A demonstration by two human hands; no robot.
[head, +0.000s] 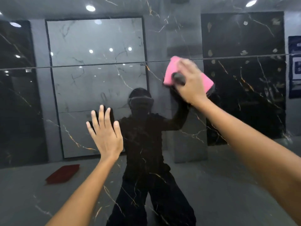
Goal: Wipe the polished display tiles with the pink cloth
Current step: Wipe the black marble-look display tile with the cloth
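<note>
A: From the head view, what's in front?

B: A glossy dark display tile (187, 144) with gold and white veins, standing upright and filling the frame. A thin horizontal seam (97, 65) crosses it in the upper half, so one tile sits above another.

A: Where's the pink cloth (171, 74)?

B: Pressed against the tile just below the seam, right of centre, its top corner reaching the seam line. It's blurred.

A: And the right hand (190, 82)?

B: It lies over the cloth, palm toward the tile. As for its grip, the fingers spread across the cloth and look slightly bent, but the blur stops me telling whether they curl round it or merely press it flat.

A: The left hand (105, 136)?

B: Flat on the tile, lower and left of centre, well apart from the cloth. Fingers straight and spread, holding nothing.

A: Anything else?

B: Reflections only: the person's dark outline between the two arms, round ceiling lights (90, 8), paler framed panels (97, 79) on the far wall, and a red mat (63, 173) on the floor at lower left.
</note>
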